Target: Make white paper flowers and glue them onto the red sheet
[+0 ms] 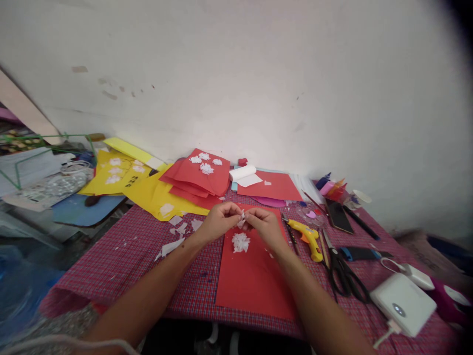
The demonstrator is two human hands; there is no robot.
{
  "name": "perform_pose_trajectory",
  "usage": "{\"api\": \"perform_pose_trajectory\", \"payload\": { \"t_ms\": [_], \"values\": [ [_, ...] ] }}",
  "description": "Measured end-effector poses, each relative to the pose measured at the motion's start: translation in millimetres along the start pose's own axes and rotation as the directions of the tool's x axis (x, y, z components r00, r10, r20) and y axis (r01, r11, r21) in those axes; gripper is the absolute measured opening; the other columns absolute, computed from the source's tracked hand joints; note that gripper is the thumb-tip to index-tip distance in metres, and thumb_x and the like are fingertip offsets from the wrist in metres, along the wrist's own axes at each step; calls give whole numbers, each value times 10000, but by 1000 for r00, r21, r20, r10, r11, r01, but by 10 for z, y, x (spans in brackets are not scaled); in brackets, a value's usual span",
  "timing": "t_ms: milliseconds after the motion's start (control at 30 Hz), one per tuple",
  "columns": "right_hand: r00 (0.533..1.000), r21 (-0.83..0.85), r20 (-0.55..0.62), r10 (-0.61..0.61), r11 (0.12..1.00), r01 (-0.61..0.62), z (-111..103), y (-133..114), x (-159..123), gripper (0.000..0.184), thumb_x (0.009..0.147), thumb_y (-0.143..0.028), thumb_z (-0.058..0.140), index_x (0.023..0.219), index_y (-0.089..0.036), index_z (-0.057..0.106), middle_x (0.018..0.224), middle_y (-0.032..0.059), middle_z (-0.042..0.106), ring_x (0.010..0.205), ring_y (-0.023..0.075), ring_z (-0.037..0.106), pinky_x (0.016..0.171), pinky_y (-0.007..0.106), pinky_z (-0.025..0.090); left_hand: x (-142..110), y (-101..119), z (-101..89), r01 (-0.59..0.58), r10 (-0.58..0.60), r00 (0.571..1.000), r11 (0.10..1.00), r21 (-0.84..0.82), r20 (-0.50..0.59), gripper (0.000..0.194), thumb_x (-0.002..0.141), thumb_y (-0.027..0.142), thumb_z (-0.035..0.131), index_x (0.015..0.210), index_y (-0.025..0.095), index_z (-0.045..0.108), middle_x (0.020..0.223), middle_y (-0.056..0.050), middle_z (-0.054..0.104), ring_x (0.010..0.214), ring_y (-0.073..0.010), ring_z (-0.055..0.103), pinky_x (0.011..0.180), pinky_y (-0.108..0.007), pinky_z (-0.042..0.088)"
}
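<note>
A small piece of white tissue paper (pixel 242 220) is pinched between my left hand (pixel 222 218) and my right hand (pixel 263 224), fingertips nearly meeting. Both hands are closed on it, above the upper part of a red paper sheet (pixel 254 281). Just below them, a ruffled white paper flower (pixel 241 242) lies on that sheet. Torn white paper scraps (pixel 172 247) are scattered on the tablecloth left of my left forearm. A yellow glue gun (pixel 309 236) rests to the right of the sheet.
Black scissors (pixel 343 273), a blue-handled cutter (pixel 360 254), a phone (pixel 338 215) and a white power adapter (pixel 403 301) lie at right. Behind are red sheets with white flowers (pixel 201 172), a white paper roll (pixel 243 172) and yellow paper (pixel 148 192). A wall stands beyond.
</note>
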State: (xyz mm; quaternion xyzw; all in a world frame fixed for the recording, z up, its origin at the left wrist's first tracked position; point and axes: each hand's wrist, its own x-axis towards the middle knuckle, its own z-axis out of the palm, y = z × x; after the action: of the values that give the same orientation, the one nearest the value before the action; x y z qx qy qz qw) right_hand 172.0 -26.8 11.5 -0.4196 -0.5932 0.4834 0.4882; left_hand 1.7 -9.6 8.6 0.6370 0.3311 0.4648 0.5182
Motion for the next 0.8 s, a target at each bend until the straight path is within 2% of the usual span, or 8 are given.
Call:
{"api": "perform_pose_trajectory", "payload": {
  "t_ms": [233, 400, 800],
  "values": [
    [999, 10, 34, -19, 1000, 18, -15, 0, -15, 139, 823, -291, 617, 782, -172, 675, 642, 21, 657, 585, 146, 574, 575, 263, 426, 6, -19, 3, -16, 16, 1000, 1000, 19, -21, 53, 786, 188, 599, 817, 147, 607, 718, 11, 600, 651, -91, 541, 618, -207, 413],
    [1000, -49, -11, -11, 999, 10, 2, 0, -4, 210, 834, -341, 621, 719, -169, 656, 619, 17, 641, 569, 140, 559, 564, 261, 420, 9, -5, 4, -16, 16, 1000, 999, 44, -1, 53, 786, 181, 594, 819, 142, 608, 727, 4, 609, 666, -97, 550, 627, -213, 420],
    [1000, -42, 11, -6, 999, 7, -9, 10, 1, 231, 845, -349, 602, 732, -161, 674, 612, 21, 637, 556, 131, 544, 556, 256, 409, 10, -30, -7, -23, 24, 1000, 998, 58, -15, 67, 784, 200, 599, 818, 145, 615, 727, 2, 614, 658, -95, 549, 623, -208, 420]
  ]
}}
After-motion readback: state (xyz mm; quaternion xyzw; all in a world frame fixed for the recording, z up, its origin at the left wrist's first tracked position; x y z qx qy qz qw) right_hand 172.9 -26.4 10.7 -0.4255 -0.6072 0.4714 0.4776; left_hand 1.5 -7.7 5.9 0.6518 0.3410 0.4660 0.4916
